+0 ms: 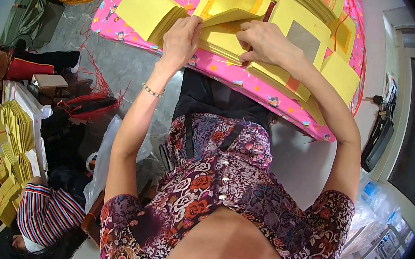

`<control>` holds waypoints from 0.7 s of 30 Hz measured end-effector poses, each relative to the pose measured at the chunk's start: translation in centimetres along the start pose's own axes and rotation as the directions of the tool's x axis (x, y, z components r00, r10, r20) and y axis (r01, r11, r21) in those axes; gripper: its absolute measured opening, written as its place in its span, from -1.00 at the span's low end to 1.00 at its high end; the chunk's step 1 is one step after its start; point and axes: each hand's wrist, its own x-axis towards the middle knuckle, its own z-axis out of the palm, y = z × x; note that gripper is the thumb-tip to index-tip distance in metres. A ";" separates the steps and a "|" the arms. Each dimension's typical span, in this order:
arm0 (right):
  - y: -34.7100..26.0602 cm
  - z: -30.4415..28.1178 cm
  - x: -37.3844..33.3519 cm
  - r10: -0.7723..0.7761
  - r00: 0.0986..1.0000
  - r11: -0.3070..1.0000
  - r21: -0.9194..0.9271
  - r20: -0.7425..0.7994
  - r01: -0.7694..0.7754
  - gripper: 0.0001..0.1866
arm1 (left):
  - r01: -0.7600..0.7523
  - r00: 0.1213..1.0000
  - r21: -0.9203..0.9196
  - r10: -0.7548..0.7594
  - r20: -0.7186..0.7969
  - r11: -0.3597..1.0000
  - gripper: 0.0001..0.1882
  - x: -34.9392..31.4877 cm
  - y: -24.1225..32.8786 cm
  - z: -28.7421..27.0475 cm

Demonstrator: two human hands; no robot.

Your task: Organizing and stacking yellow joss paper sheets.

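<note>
My left hand [180,40] is closed, its thumb and fingers pinching the near left corner of a yellow joss paper sheet [233,3] with an orange-gold panel. That sheet is bent up off the yellow paper [219,37] beneath it. Curled over the near edge of the papers, my right hand [267,44] has its fingertips drawn together; what sits between them is hidden. Under my right wrist lies a stack of yellow joss paper [305,38] with a silver panel. Left of my left hand, another yellow stack [147,9] is fanned out.
The table has a pink patterned cover [214,69]. More yellow stacks [317,2] lie at its far right. Red string [96,80] is strewn on the floor at left. A person in a striped sleeve [49,214] sits at lower left beside yellow paper bundles [14,134]; another person [27,67] is beyond.
</note>
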 end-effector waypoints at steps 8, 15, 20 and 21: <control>0.2 0.2 0.0 -0.026 1.000 0.999 0.033 -0.018 0.027 -0.77 | 0.002 1.000 -0.009 -0.002 0.007 1.000 -0.88 0.1 0.0 -0.1; -0.5 -1.4 0.6 -0.063 0.996 0.998 0.022 -0.068 0.065 -0.86 | 0.003 1.000 -0.005 -0.003 0.025 1.000 -0.87 -0.1 -0.3 -0.2; -0.2 -2.5 1.5 -0.203 0.879 0.975 -0.174 -0.432 0.140 -0.86 | 0.008 0.997 -0.029 -0.005 0.077 1.000 -0.81 0.2 0.2 -0.9; -0.3 -2.7 1.6 -0.206 0.867 0.971 -0.205 -0.453 0.124 -0.85 | 0.013 0.994 -0.050 -0.008 0.111 0.999 -0.77 0.2 0.5 -1.2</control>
